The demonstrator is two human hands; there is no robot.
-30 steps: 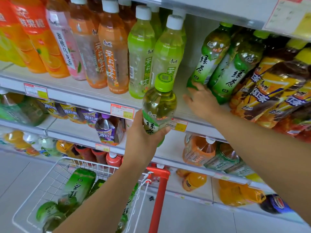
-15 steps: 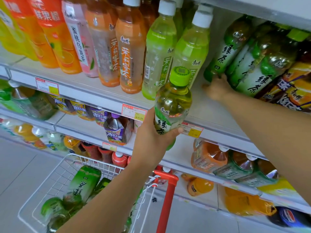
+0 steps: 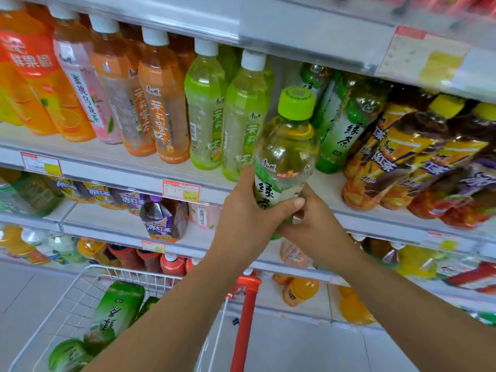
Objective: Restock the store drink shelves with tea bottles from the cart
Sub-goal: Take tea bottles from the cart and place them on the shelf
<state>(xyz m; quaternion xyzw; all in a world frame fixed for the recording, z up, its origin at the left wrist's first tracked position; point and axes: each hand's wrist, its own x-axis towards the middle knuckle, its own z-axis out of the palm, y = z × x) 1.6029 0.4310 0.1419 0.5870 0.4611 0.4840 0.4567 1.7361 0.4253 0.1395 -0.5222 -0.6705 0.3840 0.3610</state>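
- The left grip point(image 3: 247, 218) is wrapped round the lower half of the tea bottle point(image 3: 285, 157), with the thumb across its label.
- The right grip point(image 3: 318, 226) holds the same bottle's base from the right, touching the left grip.
- The bottle rises nearly upright above both grips, cap up, just before the shelf point(image 3: 330, 189) edge.
- Below the left grip, the cart point(image 3: 80, 291) carries more green bottles point(image 3: 118, 312) lying down.

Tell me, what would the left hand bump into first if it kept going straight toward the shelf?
Probably nothing at once: the left hand holds the green-capped bottle aimed at a gap between the white-capped bottle and the leaning green tea bottles. Depth there is unclear.
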